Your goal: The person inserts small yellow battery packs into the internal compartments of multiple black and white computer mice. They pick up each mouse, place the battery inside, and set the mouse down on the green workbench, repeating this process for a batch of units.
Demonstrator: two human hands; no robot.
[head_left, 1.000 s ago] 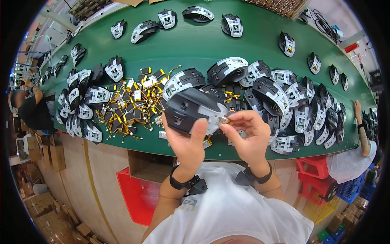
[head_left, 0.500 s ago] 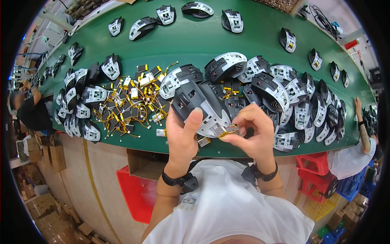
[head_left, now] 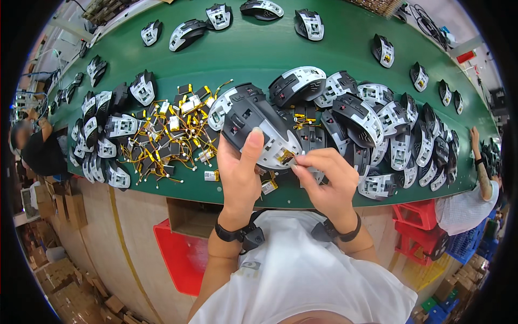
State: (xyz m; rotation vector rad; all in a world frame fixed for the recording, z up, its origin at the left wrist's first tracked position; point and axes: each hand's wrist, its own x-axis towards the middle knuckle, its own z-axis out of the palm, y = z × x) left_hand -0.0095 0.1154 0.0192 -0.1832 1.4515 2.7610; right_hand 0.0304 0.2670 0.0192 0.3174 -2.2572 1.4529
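Mouse shell point(head_left: 259, 129) raised and tilted since a second ago, underside now turned up, held above near edge of green bench point(head_left: 259, 54). Left hand point(head_left: 237, 173) closed around shell, thumb pressed along its dark top. Right hand point(head_left: 324, 181) moved in to shell's lower rim, fingertips pinched on small yellow-wired part point(head_left: 285, 157) at an opening there. Judged: fitting step under way. Shell: black and white, ribbed interior, slotted. Loose yellow-wired parts point(head_left: 167, 135) heaped left of shell; further shells point(head_left: 377, 124) crowded right.
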